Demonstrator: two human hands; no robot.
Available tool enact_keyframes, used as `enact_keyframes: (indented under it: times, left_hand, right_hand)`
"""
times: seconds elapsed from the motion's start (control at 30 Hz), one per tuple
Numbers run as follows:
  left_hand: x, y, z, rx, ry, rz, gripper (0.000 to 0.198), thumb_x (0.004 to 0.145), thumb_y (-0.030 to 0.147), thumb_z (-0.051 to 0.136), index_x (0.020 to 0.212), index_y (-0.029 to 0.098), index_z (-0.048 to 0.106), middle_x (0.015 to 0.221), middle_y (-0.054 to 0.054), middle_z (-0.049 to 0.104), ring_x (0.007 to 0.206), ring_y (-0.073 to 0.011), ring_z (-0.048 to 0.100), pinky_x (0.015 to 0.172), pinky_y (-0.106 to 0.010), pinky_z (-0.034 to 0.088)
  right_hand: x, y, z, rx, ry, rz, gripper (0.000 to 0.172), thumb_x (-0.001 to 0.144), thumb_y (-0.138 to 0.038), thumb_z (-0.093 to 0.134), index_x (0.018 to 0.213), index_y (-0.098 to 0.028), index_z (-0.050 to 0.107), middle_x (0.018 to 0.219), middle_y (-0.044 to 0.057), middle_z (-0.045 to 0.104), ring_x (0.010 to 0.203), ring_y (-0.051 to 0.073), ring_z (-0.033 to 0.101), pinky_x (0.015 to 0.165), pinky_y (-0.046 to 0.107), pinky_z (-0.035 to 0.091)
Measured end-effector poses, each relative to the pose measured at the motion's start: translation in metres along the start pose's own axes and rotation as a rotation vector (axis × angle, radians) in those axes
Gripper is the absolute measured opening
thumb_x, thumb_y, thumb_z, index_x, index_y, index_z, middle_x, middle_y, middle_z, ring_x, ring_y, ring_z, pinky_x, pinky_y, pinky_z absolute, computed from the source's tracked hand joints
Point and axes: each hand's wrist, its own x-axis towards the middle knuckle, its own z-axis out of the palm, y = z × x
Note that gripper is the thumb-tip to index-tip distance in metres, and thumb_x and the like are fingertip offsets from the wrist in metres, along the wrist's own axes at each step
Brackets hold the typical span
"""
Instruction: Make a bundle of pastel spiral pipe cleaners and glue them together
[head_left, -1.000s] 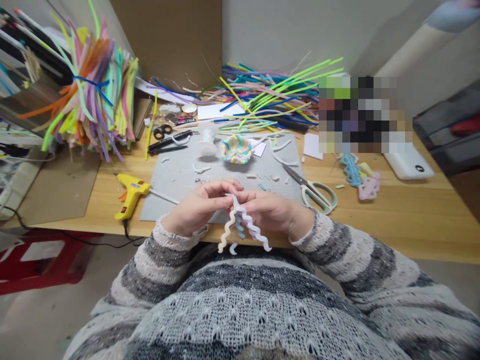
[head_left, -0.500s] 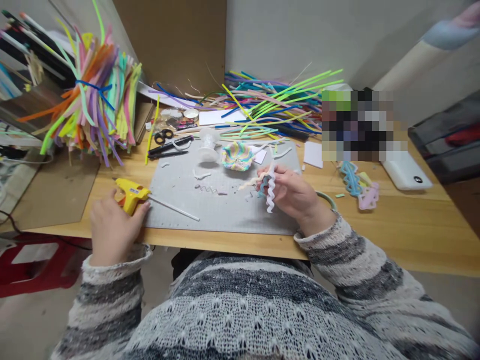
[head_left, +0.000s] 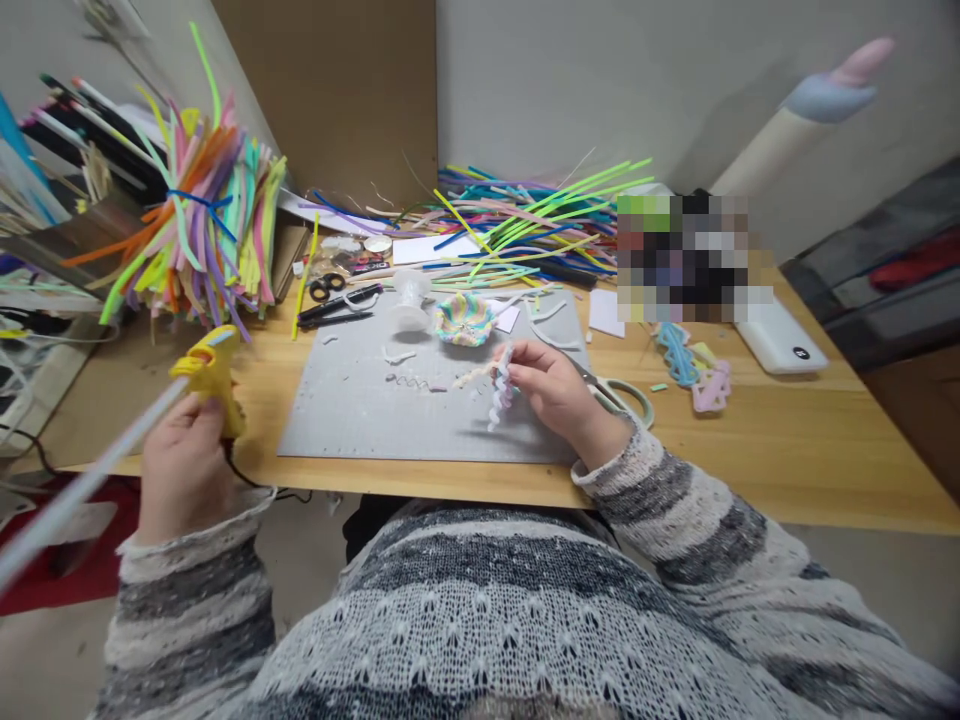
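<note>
My left hand [head_left: 187,450] is wrapped round a yellow hot glue gun [head_left: 214,375], raised at the left of the desk. A long white glue stick [head_left: 90,485] sticks out of its back toward the lower left, blurred. Over the grey cutting mat [head_left: 337,420], my right hand [head_left: 551,385] pinches a bunch of wavy pipe cleaners [head_left: 499,395], white and pale peach, their joined ends partly hidden by the fingers. Scissors [head_left: 626,400] with pale handles lie beside the right wrist. A pastel striped flower-shaped pipe cleaner piece [head_left: 465,320] rests on the mat's far part.
A clear spool [head_left: 410,305] stands left of the flower piece. Pipe cleaner offcuts [head_left: 397,355] and a small coil [head_left: 412,382] lie on the mat. A tied pipe cleaner bundle [head_left: 195,220] stands left; loose ones [head_left: 540,215] pile behind. A white power bank [head_left: 780,335] lies right.
My left hand has lifted the glue gun off the desk and turned it, swinging the glue stick from the mat toward the lower left. The pipe cleaners in my right hand have shifted slightly left.
</note>
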Motion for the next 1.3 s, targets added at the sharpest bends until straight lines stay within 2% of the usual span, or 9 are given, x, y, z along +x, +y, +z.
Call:
enact_keyframes:
  times: [0.07, 0.17, 0.27, 0.4, 0.53, 0.63, 0.77, 1.03, 1.3]
  left_hand:
    - [-0.007, 0.012, 0.007, -0.438, 0.033, -0.203, 0.025, 0.079, 0.041, 0.065, 0.096, 0.023, 0.064, 0.085, -0.002, 0.06, 0.075, -0.0183, 0.049, 0.071, -0.034, 0.045]
    - [-0.02, 0.024, 0.025, -0.859, -0.209, -0.346, 0.036, 0.071, 0.025, 0.068, 0.103, 0.01, 0.063, 0.077, -0.005, 0.057, 0.07, -0.0146, 0.049, 0.069, -0.031, 0.049]
    - [-0.033, 0.026, 0.045, -1.022, -0.398, -0.352, 0.038, 0.067, 0.023, 0.065, 0.103, 0.012, 0.063, 0.078, -0.005, 0.057, 0.066, -0.0127, 0.048, 0.063, -0.028, 0.048]
    - [-0.042, 0.024, 0.068, -0.976, -0.497, -0.288, 0.033, 0.07, 0.027, 0.067, 0.1, 0.013, 0.066, 0.091, -0.007, 0.061, 0.061, -0.0094, 0.048, 0.059, -0.027, 0.045]
    - [-0.04, 0.029, 0.091, -0.932, -0.403, -0.277, 0.03, 0.077, 0.04, 0.067, 0.091, 0.014, 0.068, 0.082, -0.005, 0.064, 0.059, -0.0095, 0.052, 0.058, -0.025, 0.047]
    - [-0.028, 0.035, 0.11, -0.942, -0.295, -0.266, 0.037, 0.077, 0.05, 0.068, 0.091, 0.015, 0.068, 0.079, -0.005, 0.066, 0.071, -0.0139, 0.061, 0.066, -0.027, 0.054]
    - [-0.009, 0.047, 0.128, -0.908, -0.293, -0.251, 0.046, 0.075, 0.058, 0.065, 0.079, 0.013, 0.066, 0.071, -0.005, 0.065, 0.065, -0.0141, 0.063, 0.06, -0.026, 0.054]
    - [-0.001, 0.069, 0.14, -0.825, -0.457, -0.127, 0.044, 0.078, 0.058, 0.062, 0.079, 0.013, 0.068, 0.071, -0.005, 0.066, 0.063, -0.013, 0.061, 0.061, -0.026, 0.053]
    - [0.008, 0.072, 0.133, -0.814, -0.55, -0.185, 0.04, 0.077, 0.054, 0.066, 0.081, 0.014, 0.069, 0.074, -0.006, 0.066, 0.07, -0.0147, 0.062, 0.061, -0.025, 0.052]
  right_hand:
    - [0.0, 0.001, 0.0, 0.005, -0.003, -0.012, 0.018, 0.071, -0.028, 0.074, 0.084, -0.018, 0.066, 0.079, -0.002, 0.062, 0.07, 0.01, 0.055, 0.066, 0.025, 0.045]
    - [0.0, 0.002, 0.001, 0.066, 0.001, 0.036, 0.021, 0.07, -0.03, 0.074, 0.085, -0.018, 0.066, 0.074, -0.002, 0.063, 0.066, 0.01, 0.055, 0.062, 0.024, 0.043]
    - [-0.001, -0.001, 0.003, 0.157, -0.003, 0.108, 0.024, 0.068, -0.033, 0.075, 0.085, -0.017, 0.066, 0.072, -0.001, 0.065, 0.063, 0.01, 0.058, 0.062, 0.024, 0.045]
    - [0.0, -0.004, 0.004, 0.226, -0.018, 0.179, 0.029, 0.066, -0.033, 0.077, 0.086, -0.016, 0.065, 0.07, 0.0, 0.067, 0.061, 0.011, 0.06, 0.06, 0.024, 0.047]
    - [0.001, -0.002, 0.002, 0.269, -0.023, 0.208, 0.027, 0.066, -0.03, 0.076, 0.085, -0.016, 0.064, 0.071, 0.0, 0.067, 0.06, 0.011, 0.06, 0.059, 0.024, 0.048]
    - [0.002, 0.0, 0.001, 0.288, -0.006, 0.2, 0.025, 0.066, -0.029, 0.075, 0.085, -0.016, 0.064, 0.072, 0.0, 0.067, 0.06, 0.01, 0.06, 0.059, 0.024, 0.05]
    - [0.003, 0.001, 0.0, 0.311, 0.016, 0.206, 0.018, 0.07, -0.027, 0.071, 0.083, -0.016, 0.064, 0.074, 0.001, 0.066, 0.062, 0.011, 0.061, 0.061, 0.025, 0.052]
    - [-0.002, -0.005, 0.0, 0.467, -0.056, 0.373, 0.01, 0.081, -0.026, 0.059, 0.082, -0.017, 0.062, 0.076, 0.001, 0.06, 0.066, 0.01, 0.057, 0.061, 0.023, 0.051]
    - [0.001, -0.009, -0.007, 0.634, -0.054, 0.495, 0.01, 0.084, -0.028, 0.055, 0.08, -0.019, 0.057, 0.078, 0.001, 0.058, 0.068, 0.011, 0.056, 0.066, 0.026, 0.052]
